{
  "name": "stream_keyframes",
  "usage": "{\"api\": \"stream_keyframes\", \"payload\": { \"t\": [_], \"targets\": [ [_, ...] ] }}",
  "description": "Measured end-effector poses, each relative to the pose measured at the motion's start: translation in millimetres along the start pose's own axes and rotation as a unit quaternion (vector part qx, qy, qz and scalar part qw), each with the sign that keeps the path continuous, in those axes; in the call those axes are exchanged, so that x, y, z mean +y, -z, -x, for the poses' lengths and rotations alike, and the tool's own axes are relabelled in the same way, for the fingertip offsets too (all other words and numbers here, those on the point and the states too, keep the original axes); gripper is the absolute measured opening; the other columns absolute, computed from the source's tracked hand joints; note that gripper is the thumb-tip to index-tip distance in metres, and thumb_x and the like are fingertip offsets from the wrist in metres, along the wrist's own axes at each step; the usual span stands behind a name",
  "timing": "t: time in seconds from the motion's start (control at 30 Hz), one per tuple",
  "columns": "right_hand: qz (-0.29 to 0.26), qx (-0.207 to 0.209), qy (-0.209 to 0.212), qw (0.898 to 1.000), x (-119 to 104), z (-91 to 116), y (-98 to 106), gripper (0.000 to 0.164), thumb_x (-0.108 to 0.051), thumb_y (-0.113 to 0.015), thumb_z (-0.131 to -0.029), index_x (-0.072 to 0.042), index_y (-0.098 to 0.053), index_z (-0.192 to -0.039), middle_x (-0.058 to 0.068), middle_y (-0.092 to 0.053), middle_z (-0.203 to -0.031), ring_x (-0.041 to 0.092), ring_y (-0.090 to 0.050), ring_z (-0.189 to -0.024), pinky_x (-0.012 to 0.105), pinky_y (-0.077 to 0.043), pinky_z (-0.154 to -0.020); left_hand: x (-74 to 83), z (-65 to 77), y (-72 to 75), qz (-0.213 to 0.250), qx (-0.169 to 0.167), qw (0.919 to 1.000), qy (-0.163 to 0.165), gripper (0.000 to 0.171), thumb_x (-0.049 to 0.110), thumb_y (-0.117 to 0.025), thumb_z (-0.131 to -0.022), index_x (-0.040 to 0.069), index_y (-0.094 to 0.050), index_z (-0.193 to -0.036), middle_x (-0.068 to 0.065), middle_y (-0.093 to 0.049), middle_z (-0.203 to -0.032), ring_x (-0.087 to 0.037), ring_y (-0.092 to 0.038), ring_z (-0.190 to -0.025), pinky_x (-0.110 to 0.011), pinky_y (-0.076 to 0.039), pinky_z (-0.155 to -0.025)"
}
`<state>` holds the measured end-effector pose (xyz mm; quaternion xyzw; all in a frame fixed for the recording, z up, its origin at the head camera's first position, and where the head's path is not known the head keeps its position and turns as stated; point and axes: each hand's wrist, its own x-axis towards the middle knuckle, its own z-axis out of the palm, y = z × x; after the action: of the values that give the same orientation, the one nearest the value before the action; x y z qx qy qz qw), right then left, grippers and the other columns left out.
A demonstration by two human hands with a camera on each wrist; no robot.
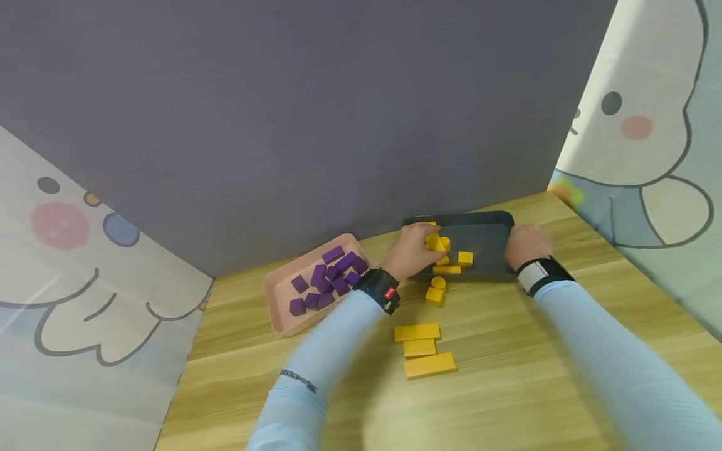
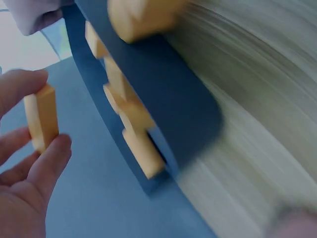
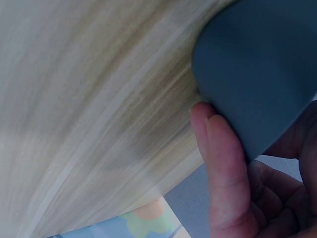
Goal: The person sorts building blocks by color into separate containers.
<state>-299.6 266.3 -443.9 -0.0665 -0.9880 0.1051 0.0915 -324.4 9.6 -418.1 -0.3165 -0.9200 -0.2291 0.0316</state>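
My left hand (image 1: 408,254) pinches a yellow block (image 2: 42,118) between thumb and fingertips, above the left part of a dark grey tray (image 1: 484,241). Several yellow pieces lie in that tray, among them a small block (image 1: 465,259) and a long flat one (image 1: 447,270). At the tray's right end, my right hand (image 1: 529,243) grips the wall; in the right wrist view its fingers (image 3: 225,168) lie along the outside of the tray (image 3: 257,69), while the thumb is partly hidden behind it.
Left of the dark tray stands a pink tray (image 1: 284,289) holding several purple blocks (image 1: 318,274). On the wooden table, a yellow cylinder (image 1: 438,284) and cube (image 1: 434,296) lie before the dark tray. Three flat yellow blocks (image 1: 419,348) lie nearer. A grey panel (image 1: 293,125) rises behind.
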Motion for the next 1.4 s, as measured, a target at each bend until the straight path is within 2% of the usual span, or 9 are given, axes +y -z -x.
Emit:
{"api": "stream_keyframes", "payload": {
  "t": [0.07, 0.17, 0.3, 0.53, 0.77, 0.97, 1.13, 1.23, 1.4],
  "targets": [
    [0.000, 0.005, 0.004, 1.000, -6.4, 0.4, -2.6, 0.025, 0.000, -0.051, -0.088, 0.021, -0.065, -0.089, 0.041, -0.069, -0.091, 0.054, -0.070, -0.083, 0.060, -0.059, -0.066, 6.5, -10.2, -6.9, 0.017, 0.010, 0.9997, 0.015, 0.057, 0.029, -0.080, -0.092, 0.010, -0.063, -0.143, -0.008, -0.065, -0.145, -0.022, -0.063, -0.132, -0.032, -0.054, -0.108],
    [-0.002, 0.010, 0.008, 1.000, -14.4, 1.2, -7.1, 0.025, 0.000, -0.051, -0.089, 0.019, -0.066, -0.088, 0.040, -0.070, -0.092, 0.053, -0.070, -0.084, 0.060, -0.059, -0.067, 13.5, -24.6, -20.2, 0.036, 0.008, 0.9987, 0.036, 0.058, 0.031, -0.080, -0.093, 0.009, -0.063, -0.144, -0.006, -0.065, -0.146, -0.017, -0.068, -0.117, -0.025, -0.056, -0.101],
    [-0.007, 0.003, 0.004, 1.000, -21.2, 2.7, -11.8, 0.026, 0.000, -0.050, -0.090, 0.020, -0.067, -0.091, 0.040, -0.070, -0.095, 0.053, -0.070, -0.086, 0.061, -0.059, -0.068, 17.7, -38.8, -37.0, 0.018, -0.004, 0.9986, 0.050, 0.056, 0.032, -0.079, -0.093, 0.009, -0.065, -0.142, -0.004, -0.068, -0.141, -0.013, -0.068, -0.104, -0.018, -0.055, -0.087],
    [-0.016, -0.003, 0.003, 1.000, -29.2, 1.5, -16.1, 0.026, -0.001, -0.050, -0.092, 0.019, -0.066, -0.096, 0.040, -0.070, -0.098, 0.054, -0.070, -0.087, 0.062, -0.060, -0.068, 15.9, -51.2, -48.6, -0.071, -0.004, 0.9948, 0.073, 0.049, 0.037, -0.079, -0.093, 0.011, -0.071, -0.133, -0.002, -0.073, -0.132, -0.016, -0.069, -0.116, -0.021, -0.057, -0.091],
    [-0.023, -0.001, 0.006, 1.000, -31.4, 0.0, -13.8, 0.027, -0.001, -0.050, -0.091, 0.020, -0.065, -0.095, 0.042, -0.069, -0.098, 0.055, -0.070, -0.087, 0.063, -0.060, -0.068, 11.7, -54.7, -48.6, -0.076, -0.028, 0.9929, 0.087, 0.053, 0.036, -0.081, -0.091, 0.011, -0.069, -0.136, -0.002, -0.071, -0.136, -0.018, -0.067, -0.125, -0.027, -0.056, -0.103],
    [-0.032, -0.014, -0.004, 0.999, -26.3, -2.5, -11.3, 0.029, -0.002, -0.050, -0.091, 0.021, -0.065, -0.100, 0.043, -0.068, -0.103, 0.056, -0.069, -0.092, 0.064, -0.060, -0.069, 15.9, -50.7, -45.3, -0.066, -0.047, 0.9941, 0.072, 0.052, 0.034, -0.078, -0.094, 0.011, -0.066, -0.139, -0.002, -0.068, -0.142, -0.018, -0.064, -0.131, -0.028, -0.052, -0.110],
    [-0.031, -0.026, -0.014, 0.999, -16.4, -4.6, -8.3, 0.030, -0.003, -0.052, -0.090, 0.022, -0.063, -0.102, 0.045, -0.066, -0.103, 0.057, -0.068, -0.091, 0.063, -0.060, -0.067, 21.2, -40.7, -33.0, -0.050, -0.038, 0.9969, 0.047, 0.047, 0.035, -0.072, -0.099, 0.013, -0.066, -0.140, -0.002, -0.067, -0.142, -0.015, -0.063, -0.129, -0.024, -0.052, -0.107],
    [-0.028, -0.029, -0.017, 0.999, -9.8, -5.3, -6.4, 0.030, -0.003, -0.054, -0.088, 0.023, -0.062, -0.102, 0.045, -0.065, -0.102, 0.057, -0.068, -0.089, 0.063, -0.060, -0.065, 21.3, -27.1, -19.5, -0.053, -0.015, 0.9981, 0.028, 0.046, 0.034, -0.069, -0.101, 0.014, -0.064, -0.142, -0.003, -0.064, -0.145, -0.016, -0.064, -0.129, -0.025, -0.054, -0.106],
    [-0.035, -0.024, -0.010, 0.999, 5.1, -4.4, -4.7, 0.029, -0.002, -0.057, -0.083, 0.023, -0.064, -0.097, 0.045, -0.066, -0.097, 0.057, -0.068, -0.084, 0.063, -0.059, -0.063, 15.5, 5.2, -2.3, -0.094, 0.032, 0.9950, -0.012, 0.049, 0.032, -0.069, -0.101, 0.011, -0.060, -0.145, -0.010, -0.061, -0.150, -0.024, -0.054, -0.144, -0.039, -0.045, -0.120]
  ]
}}
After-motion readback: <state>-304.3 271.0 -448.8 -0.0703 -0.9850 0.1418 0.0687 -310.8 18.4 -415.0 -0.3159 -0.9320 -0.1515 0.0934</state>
